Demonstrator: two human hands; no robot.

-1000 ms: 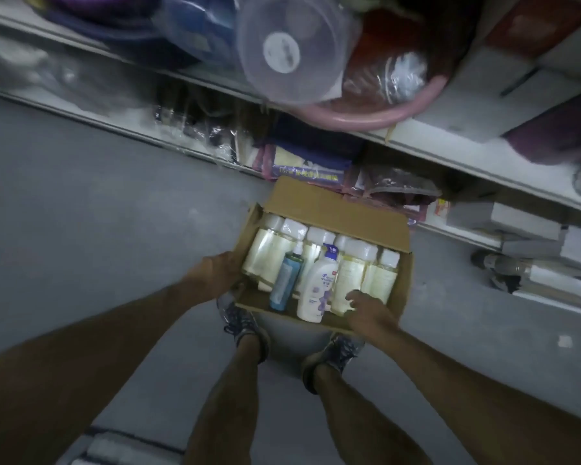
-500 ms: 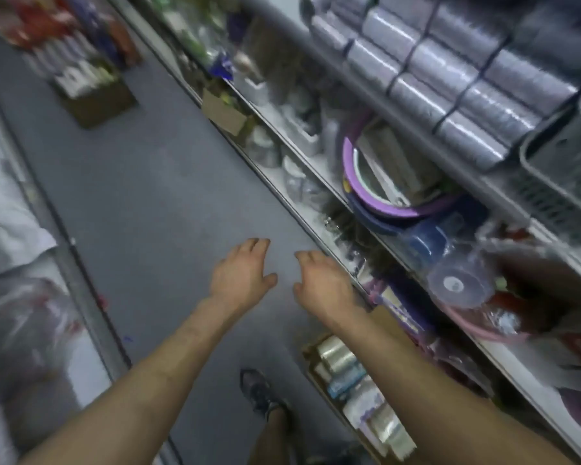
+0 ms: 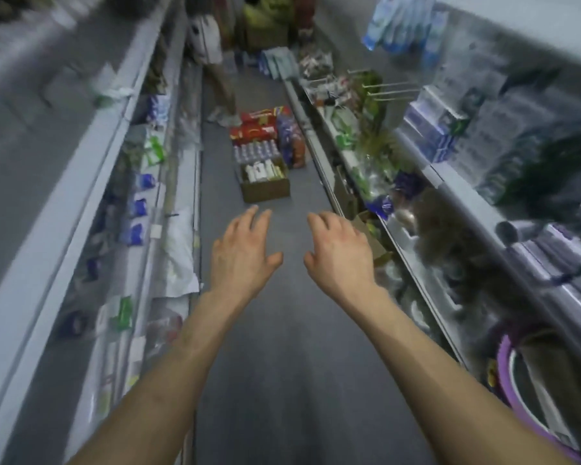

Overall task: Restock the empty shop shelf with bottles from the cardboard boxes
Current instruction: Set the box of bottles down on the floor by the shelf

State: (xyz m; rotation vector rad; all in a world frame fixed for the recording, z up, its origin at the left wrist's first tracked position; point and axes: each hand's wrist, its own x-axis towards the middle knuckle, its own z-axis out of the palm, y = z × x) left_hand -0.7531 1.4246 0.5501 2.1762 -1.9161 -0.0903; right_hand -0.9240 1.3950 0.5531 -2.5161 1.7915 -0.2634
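Both hands reach forward over the aisle floor (image 3: pixel 282 347) and hold nothing: the left hand (image 3: pixel 242 253) and right hand (image 3: pixel 339 253) are palm down with fingers spread and loosely bent, close beside each other but not touching. The cardboard box (image 3: pixel 265 189) sits on the floor well ahead of them, towards the far end and slightly right of the aisle's middle. Its top is open and pale bottles (image 3: pixel 260 171) are packed inside. Just behind it stand wrapped packs (image 3: pixel 255 129) of other goods.

The main risk, as I judge it, lies in the walk and the lift. The aisle is narrow, and metal hooks (image 3: pixel 391 88) jut out from the right shelves (image 3: pixel 426 172), so a hurried approach could catch an arm or knock stock down. The box has no lid, so a tilted or one-sided lift could spill bottles onto the floor. A grip on the thin top edge, not under the base, might tear the card. A person (image 3: pixel 215 62) stands at the far end, well beyond the box, and could step into the path. The view is too blurred to tell which shelf is the empty one, so bottles could end up in the wrong place.
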